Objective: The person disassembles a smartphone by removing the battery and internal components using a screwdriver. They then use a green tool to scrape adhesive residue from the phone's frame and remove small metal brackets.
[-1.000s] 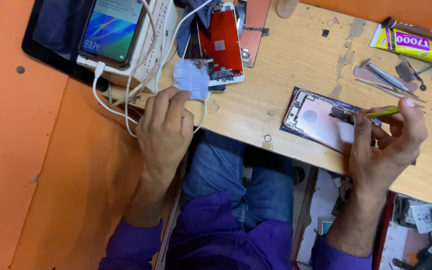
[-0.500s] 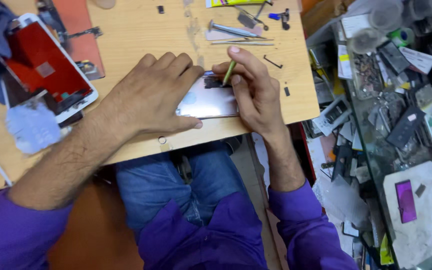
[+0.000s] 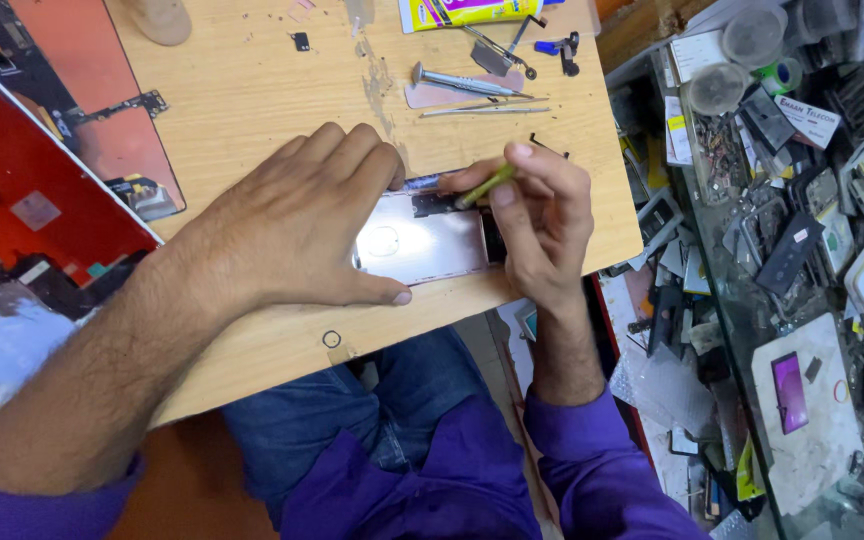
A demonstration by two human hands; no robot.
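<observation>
The left hand (image 3: pixel 307 225) lies flat with spread fingers on the opened pink phone housing with a metal inner plate (image 3: pixel 422 240), pressing it down onto the light wooden table (image 3: pixel 252 90); it grips nothing. The right hand (image 3: pixel 542 225) pinches a thin yellow-green tool (image 3: pixel 485 186) between thumb and fingers, and the tip of the tool touches the upper edge of the housing. The housing lies near the front edge of the table, between both hands. To the left lies a red phone display panel with a white frame (image 3: pixel 37 190). Behind the hands, a silver screwdriver (image 3: pixel 457 81) rests near metal tweezers (image 3: pixel 482 104).
</observation>
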